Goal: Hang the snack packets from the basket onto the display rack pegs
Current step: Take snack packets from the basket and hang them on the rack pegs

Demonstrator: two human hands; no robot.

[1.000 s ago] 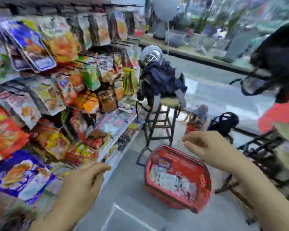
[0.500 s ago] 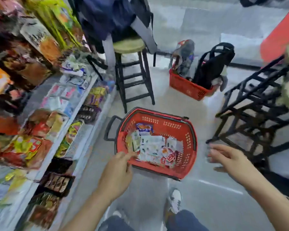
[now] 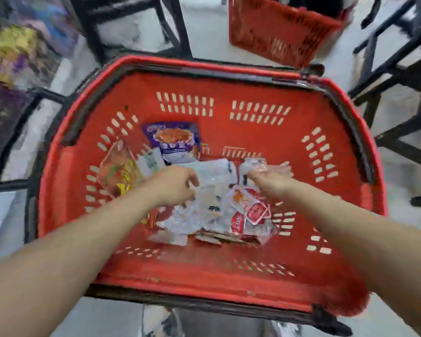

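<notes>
Since the earlier frame both hands have passed from the near rim of the basket (image 3: pixel 253 132) down into it, and my view has closed in until the basket fills it.

Step in hand: pick-up, the first stage of hanging. The snack packets (image 3: pixel 212 215) lie in a loose heap on the basket floor, at its centre. No packet is lifted yet.

The left hand (image 3: pixel 175 184) rests on the heap's left side, fingers curled down onto pale packets. Motion blur hides whether it pinches one; I cannot tell. The right hand (image 3: pixel 270 177) lies over the heap's right side with fingers stretched flat, gripping nothing.

A purple packet (image 3: pixel 174 141) leans on the basket's far wall, beyond the left hand. An orange packet (image 3: pixel 118 171) stands at the left wall.

Next move, in my judgement: separate one packet, find its hang-hole, lift clear.
</notes>
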